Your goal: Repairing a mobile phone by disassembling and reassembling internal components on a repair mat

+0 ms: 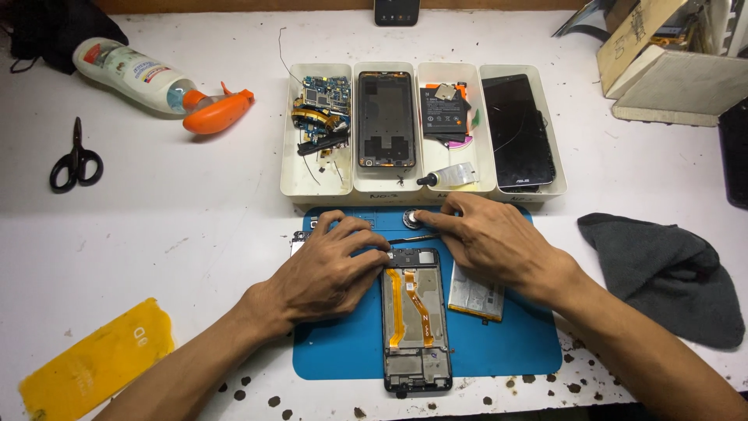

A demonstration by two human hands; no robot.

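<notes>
An opened black phone frame (416, 320), orange flex cables exposed, is lying lengthwise on the blue mat (514, 347); a small round part (411, 219) is sitting above it.

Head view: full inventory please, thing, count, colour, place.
phone frame: 1, black with orange flex cables, on mat
mat: 1, blue, table front
battery: 1, silver, right of frame
round part: 1, dark, mat top edge
trays: 4, white, behind mat, holding phone parts
spray bottle: 1, white and orange, far left
scissors: 1, black, left
cloth: 1, dark grey, right
yellow sheet: 1, front left
left hand: on frame top
right hand: fingertip at round part
</notes>
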